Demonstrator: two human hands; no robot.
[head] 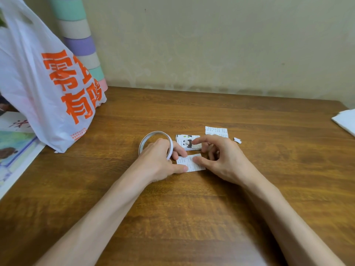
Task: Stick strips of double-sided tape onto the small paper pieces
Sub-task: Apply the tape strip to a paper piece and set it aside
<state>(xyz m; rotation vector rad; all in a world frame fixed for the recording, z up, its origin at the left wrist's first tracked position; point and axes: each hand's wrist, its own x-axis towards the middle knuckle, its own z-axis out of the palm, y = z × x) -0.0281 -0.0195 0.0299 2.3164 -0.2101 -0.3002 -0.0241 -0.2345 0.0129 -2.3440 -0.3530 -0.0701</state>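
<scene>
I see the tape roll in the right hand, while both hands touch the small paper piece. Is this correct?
No: the head view shows the tape roll in the left hand. Both hands do touch the small paper piece.

The tabletop [192, 217] is brown wood, or a wood-look veneer, with a clear dark grain and a soft satin sheen. The plastic bag [34, 77] is thin white film, crinkled and faintly glossy, printed in orange. The tape roll [151, 134] is a slim ring of smooth white tape. The paper piece [189, 163] is matt white with fine grey print. The stack of small pieces [187, 144] is printed paper too, with a panda picture on top. The wall [211, 45] is matt, blotchy cream paint.
</scene>
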